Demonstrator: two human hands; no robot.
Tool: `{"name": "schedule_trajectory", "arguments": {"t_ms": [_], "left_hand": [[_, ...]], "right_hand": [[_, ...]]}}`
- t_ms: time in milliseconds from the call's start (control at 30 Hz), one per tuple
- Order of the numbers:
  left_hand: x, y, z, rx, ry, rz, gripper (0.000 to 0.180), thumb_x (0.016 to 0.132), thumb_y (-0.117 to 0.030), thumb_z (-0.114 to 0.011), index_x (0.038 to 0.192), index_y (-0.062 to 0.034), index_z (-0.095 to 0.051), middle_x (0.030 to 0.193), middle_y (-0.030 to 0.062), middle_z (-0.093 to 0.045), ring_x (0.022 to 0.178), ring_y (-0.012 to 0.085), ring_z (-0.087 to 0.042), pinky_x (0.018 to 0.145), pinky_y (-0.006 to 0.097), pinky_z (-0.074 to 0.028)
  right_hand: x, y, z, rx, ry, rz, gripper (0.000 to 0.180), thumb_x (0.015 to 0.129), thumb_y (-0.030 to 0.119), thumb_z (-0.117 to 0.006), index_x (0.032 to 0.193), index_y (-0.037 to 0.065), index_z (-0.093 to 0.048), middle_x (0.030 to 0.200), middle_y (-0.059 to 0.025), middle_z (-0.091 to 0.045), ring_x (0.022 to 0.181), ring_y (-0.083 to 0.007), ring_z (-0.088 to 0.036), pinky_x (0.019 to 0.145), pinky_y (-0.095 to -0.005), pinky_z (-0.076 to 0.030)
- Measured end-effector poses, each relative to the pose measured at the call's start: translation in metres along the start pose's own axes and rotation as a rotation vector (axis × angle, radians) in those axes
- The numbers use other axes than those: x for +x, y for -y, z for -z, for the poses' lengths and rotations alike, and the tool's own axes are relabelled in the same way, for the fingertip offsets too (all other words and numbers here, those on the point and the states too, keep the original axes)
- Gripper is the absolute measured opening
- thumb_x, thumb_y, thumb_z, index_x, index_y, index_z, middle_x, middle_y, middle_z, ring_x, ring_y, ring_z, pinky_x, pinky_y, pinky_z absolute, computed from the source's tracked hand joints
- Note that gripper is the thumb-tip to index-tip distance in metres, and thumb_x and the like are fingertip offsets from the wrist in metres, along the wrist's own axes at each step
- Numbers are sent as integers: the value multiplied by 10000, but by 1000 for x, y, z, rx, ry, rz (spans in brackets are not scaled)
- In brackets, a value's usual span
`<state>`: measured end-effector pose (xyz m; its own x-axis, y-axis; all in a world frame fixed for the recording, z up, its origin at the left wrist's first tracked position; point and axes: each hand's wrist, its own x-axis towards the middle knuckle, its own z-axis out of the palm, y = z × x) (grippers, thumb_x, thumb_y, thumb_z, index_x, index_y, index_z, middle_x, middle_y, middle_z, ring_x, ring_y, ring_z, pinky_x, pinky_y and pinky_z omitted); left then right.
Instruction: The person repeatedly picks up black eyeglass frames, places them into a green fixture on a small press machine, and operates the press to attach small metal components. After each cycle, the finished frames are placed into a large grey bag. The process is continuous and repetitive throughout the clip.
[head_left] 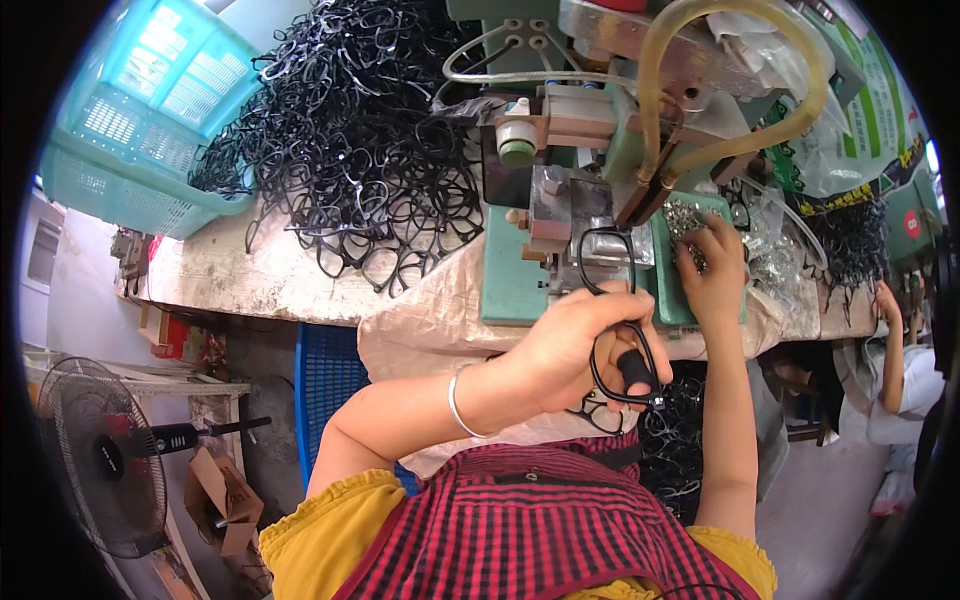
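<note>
My left hand (575, 345) is closed around a black eyeglass frame (582, 262). One rim of the frame stands up in front of the machine's metal block, and the other hangs below my fingers. A black sleeve covers one of that hand's fingers. My right hand (718, 268) dips into a green tray (673, 302) of small shiny metal parts (684, 218). Its thumb and fingertips are bent together among the parts; what they pinch is too small to make out. A green bench machine (560, 205) with metal clamps stands just beyond both hands.
A large heap of black eyeglass frames (360, 150) covers the bench at the left, beside turquoise baskets (150, 190). A yellowish hose (648, 90) loops over the machine. Plastic bags (840, 150) lie at right. A fan (105, 455) stands lower left; another person's arm (890, 350) shows far right.
</note>
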<state>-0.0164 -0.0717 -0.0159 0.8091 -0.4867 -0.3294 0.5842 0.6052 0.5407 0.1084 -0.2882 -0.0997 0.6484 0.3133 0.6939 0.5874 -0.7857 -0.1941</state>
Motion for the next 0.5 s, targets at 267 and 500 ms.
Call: {"name": "schedule_trajectory", "arguments": {"t_ms": [267,500], "left_hand": [[-40,12,68,616,186,-352,279,963,-289,-665,1025,-18,-646,941,69,-699,864,149,-681,786,288,-555],[-111,-138,134,1511,-1199,-1153,103,887,-102,-705,948,-26,-739,875,19,-683,752,82,-578,675,224,-447]], "right_hand": [[-59,-27,12,820,-304,-866,105,936,61,-637,1017,-3,-655,945,-60,-686,867,-125,-632,811,-265,-494],[-14,-16,-19,1060,-217,-915,183,891,21,-683,1072,8,-695,957,-25,-691,863,-95,-615,802,-223,-474]]}}
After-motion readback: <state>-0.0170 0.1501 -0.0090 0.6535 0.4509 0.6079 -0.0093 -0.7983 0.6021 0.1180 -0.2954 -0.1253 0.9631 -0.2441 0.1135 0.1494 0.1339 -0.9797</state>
